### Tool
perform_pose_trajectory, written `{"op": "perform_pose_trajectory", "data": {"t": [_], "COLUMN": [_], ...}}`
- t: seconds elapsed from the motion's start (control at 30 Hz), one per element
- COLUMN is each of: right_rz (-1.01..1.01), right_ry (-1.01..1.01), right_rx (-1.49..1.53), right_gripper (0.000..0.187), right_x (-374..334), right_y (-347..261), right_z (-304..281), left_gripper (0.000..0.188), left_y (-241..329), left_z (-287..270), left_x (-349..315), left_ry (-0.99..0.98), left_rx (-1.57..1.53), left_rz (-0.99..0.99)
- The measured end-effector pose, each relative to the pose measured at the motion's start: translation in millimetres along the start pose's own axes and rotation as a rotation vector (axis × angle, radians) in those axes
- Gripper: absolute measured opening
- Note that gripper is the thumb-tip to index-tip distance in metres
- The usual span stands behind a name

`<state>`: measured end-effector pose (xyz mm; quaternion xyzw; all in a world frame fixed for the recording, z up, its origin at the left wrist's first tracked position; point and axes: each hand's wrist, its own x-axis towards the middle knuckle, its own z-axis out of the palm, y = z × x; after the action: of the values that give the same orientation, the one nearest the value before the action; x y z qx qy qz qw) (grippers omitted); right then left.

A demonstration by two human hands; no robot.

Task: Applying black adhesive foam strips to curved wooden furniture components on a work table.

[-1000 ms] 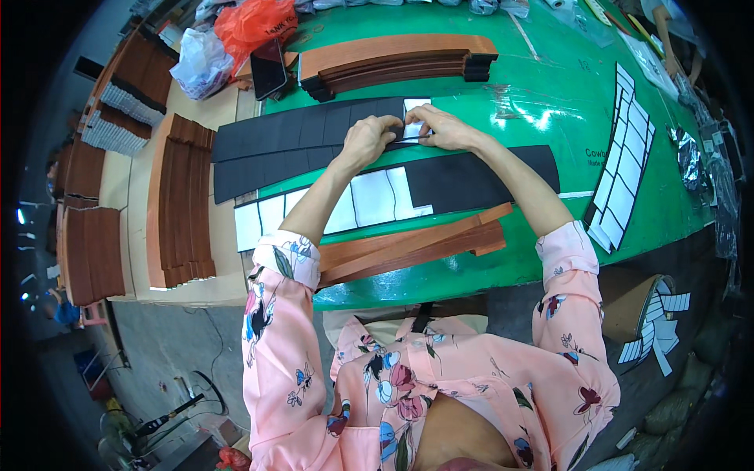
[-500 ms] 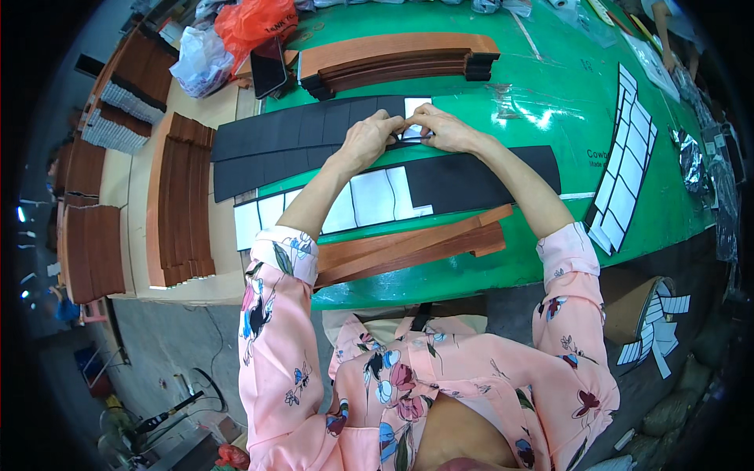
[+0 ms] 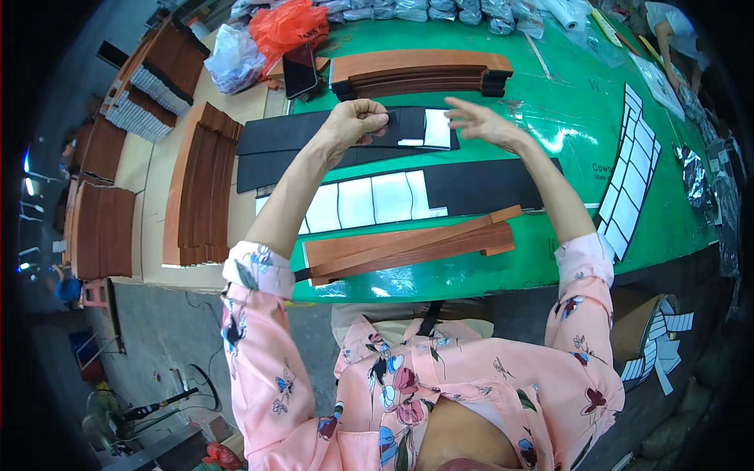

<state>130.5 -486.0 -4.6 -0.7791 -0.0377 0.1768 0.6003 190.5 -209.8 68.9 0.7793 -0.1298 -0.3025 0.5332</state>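
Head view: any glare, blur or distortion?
Head view: bright glare on the green table, beyond the right forearm and along the front edge; right hand looks motion-blurred, left hand sharper; head view again: table edge bows, corners fall to black.

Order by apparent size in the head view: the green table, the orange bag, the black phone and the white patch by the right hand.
1. Green table
2. Orange bag
3. Black phone and white patch: too alike to rank.

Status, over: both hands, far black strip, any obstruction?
Left hand over far black strip, grip unclear. Right hand open, right of white patch. White patch near strip's right end. Left hand hides part of strip.
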Motion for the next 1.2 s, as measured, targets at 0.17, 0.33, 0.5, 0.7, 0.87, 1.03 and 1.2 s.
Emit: {"op": "perform_pose_trajectory", "data": {"t": [0.17, 0.33, 0.5, 0.7, 0.87, 1.03, 1.2], "right_rz": [-0.259, -0.563, -0.763, -0.51, -0.644, -0.567, -0.43], "right_ry": [0.384, 0.54, 0.685, 0.566, 0.448, 0.413, 0.121], "right_rx": [-0.298, -0.437, -0.538, -0.229, -0.619, -0.502, -0.219], "right_gripper": [0.04, 0.036, 0.027, 0.023, 0.021, 0.024, 0.025], "right_x": [-50, -77, -90, -104, -117, -123, -104], "right_y": [-73, -90, -94, -111, -97, -96, -98], "right_z": [46, 104, 117, 133, 137, 139, 196], "left_gripper": [0.013, 0.014, 0.017, 0.03, 0.039, 0.027, 0.045], "left_y": [25, 23, 25, 11, -14, -67, -146], "left_z": [19, 52, 65, 65, 12, -32, -18], "left_x": [-56, -77, -105, -134, -164, -226, -246], "left_ry": [0.061, 0.142, 0.218, 0.212, 0.65, 0.832, 0.564], "left_rx": [-0.03, -0.079, -0.141, -0.438, 0.692, 0.119, -0.013], "left_rz": [0.032, 0.229, 0.292, 0.222, 0.756, 0.485, 0.405]}}
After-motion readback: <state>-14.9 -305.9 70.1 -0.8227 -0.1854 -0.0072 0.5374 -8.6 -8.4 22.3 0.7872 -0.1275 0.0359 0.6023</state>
